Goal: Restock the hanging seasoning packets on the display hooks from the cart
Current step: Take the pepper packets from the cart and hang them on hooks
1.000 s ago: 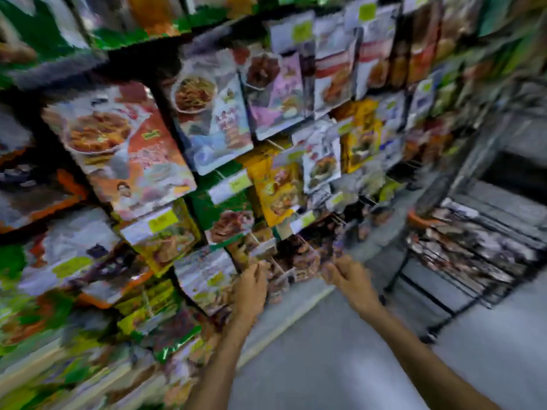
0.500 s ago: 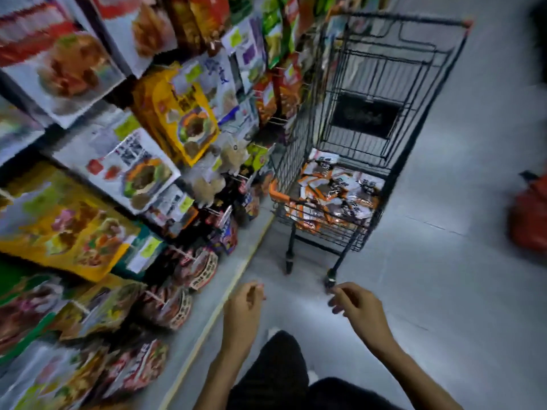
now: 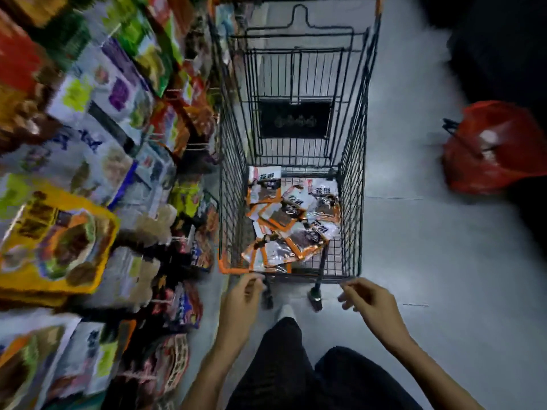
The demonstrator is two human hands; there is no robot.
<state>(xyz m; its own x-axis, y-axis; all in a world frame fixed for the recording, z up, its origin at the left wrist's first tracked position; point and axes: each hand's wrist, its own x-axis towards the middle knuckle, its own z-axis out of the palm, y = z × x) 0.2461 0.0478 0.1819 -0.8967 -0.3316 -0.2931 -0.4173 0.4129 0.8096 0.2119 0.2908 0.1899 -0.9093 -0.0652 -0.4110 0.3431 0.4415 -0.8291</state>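
Observation:
A black wire cart with orange corner trim stands straight ahead on the floor. In its bottom lies a loose pile of orange-and-white seasoning packets. My left hand hovers just short of the cart's near left corner, fingers loosely curled, holding nothing. My right hand hovers near the cart's near right corner, fingers spread, also empty. The display hooks with hanging packets fill the left side, blurred.
A red plastic bag lies on the grey floor to the right of the cart. My dark-trousered legs are below the hands. A dark shape fills the upper right corner.
My view has swung from the hanging display to the right and down onto the cart. Both empty hands left the hooks and now reach toward the cart's near edge.

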